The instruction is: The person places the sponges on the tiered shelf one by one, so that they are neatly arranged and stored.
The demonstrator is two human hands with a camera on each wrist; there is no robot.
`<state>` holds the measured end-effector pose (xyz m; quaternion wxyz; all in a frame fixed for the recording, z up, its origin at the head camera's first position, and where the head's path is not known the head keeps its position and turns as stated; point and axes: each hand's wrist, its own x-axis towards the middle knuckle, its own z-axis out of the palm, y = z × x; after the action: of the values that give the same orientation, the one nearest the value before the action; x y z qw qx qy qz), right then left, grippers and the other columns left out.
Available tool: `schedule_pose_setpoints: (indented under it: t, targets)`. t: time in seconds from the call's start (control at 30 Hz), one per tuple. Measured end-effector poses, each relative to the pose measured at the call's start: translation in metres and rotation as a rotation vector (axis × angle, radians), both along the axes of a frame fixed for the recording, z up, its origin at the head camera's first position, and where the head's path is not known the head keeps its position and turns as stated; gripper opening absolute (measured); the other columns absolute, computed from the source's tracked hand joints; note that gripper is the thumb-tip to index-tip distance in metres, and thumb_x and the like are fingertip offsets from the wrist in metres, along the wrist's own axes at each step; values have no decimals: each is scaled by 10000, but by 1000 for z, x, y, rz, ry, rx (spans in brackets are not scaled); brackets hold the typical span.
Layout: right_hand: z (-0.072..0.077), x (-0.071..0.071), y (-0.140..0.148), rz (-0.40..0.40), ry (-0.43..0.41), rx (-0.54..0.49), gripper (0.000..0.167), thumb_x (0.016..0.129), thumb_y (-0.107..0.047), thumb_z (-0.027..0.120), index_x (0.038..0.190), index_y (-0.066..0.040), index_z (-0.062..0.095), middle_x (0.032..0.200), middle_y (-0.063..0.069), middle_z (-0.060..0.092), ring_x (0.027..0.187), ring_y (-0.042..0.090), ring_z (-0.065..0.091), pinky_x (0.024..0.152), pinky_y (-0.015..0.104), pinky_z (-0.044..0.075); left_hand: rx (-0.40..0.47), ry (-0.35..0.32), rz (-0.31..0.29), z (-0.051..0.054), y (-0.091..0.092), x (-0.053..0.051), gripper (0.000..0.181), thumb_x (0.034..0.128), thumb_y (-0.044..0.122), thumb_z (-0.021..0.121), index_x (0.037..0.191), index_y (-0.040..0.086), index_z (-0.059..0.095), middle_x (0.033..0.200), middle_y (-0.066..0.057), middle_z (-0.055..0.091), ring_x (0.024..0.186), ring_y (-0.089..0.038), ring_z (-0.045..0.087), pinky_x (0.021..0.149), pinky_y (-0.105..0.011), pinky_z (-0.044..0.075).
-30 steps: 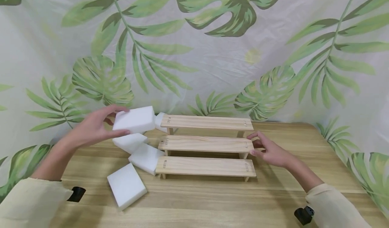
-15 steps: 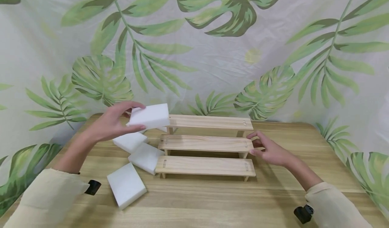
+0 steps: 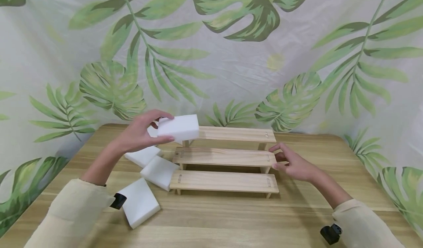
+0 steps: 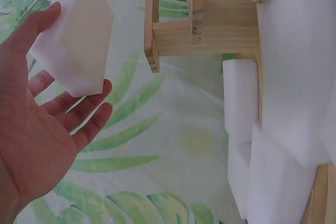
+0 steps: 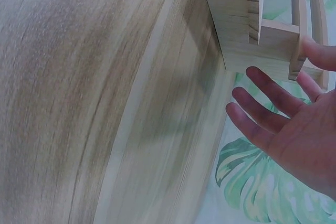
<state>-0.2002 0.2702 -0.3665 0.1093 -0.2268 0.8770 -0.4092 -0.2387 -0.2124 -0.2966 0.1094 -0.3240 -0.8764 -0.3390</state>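
My left hand pinches a white foam block between thumb and fingers, raised in front of the left end of the top tier. The left wrist view shows the thumb on one face of the held block and fingers below it. A three-tier wooden step rack stands on the table. At the right end of its middle tier, my right hand holds the board between thumb and index finger. In the right wrist view, the other fingers extend away from the wood.
Several more foam blocks lie left of the rack, including a tilted one against its side and a flat one nearer the front. Behind the wooden table hangs a leaf-patterned cloth.
My left hand has carried the foam block rightward, from above the loose blocks to the top tier's left end. The right hand has stayed at the middle tier.
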Motion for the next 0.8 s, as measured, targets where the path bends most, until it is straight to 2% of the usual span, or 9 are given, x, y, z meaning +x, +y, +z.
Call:
schedule_pose_setpoints:
  t: [0.13,0.37,0.8]
  targets:
    - [-1,1,1,1,5,2,409,1047,-68,587,1384,10,370,1435,372,475,1291,512,537,986,671,474,21,-33,-11,-1,10,-3,480,845,161,847,1276,60,660,1284,-124,644,1076,-227,549,897,-433,518]
    - [-1,0,1,8,16,-2,403,1046,-61,585,1378,17,369,1428,381,481,1295,524,529,993,674,469,57,-59,-43,-3,20,-7,499,826,113,865,1266,-2,659,1260,-168,643,1103,-302,612,950,-465,558]
    - [-2,0,1,5,8,-6,405,1049,-76,589,1381,4,372,1465,367,444,1311,528,513,991,674,471,118,-157,-58,-7,40,-14,538,853,79,820,1331,-83,633,1365,-248,562,1234,-392,566,1032,-497,516]
